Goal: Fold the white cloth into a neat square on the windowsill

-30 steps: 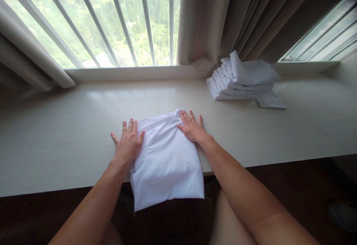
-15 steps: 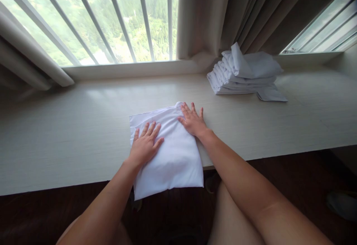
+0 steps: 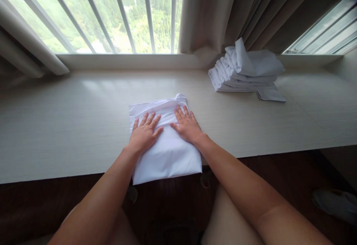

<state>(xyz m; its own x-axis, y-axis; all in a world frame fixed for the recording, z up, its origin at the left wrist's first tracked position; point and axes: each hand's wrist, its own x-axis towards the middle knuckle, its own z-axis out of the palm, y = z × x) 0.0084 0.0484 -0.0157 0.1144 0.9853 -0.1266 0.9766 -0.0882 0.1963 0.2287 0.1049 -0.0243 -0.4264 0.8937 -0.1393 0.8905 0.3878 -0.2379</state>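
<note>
A folded white cloth (image 3: pixel 167 155) lies on the pale ledge (image 3: pixel 69 126), its near edge hanging a little past the front edge. Wrinkles run across its upper part, and a small bunched bit sticks up at its far right corner. My left hand (image 3: pixel 144 134) rests flat on the cloth's left side with fingers spread. On the right side, my right hand (image 3: pixel 187 125) also lies flat, fingers apart, pressing on the fabric. Neither hand grips the cloth.
A stack of folded white cloths (image 3: pixel 248 72) sits at the back right of the ledge, one corner jutting out. Behind are a barred window (image 3: pixel 125 18) and grey-brown curtains (image 3: pixel 209 14). Below the front edge lies dark floor (image 3: pixel 279 174), with a pale object at right.
My right hand has slid left and toward me, from the cloth's far right corner onto its middle right. The view has shifted slightly; my left hand stays in place on the cloth.
</note>
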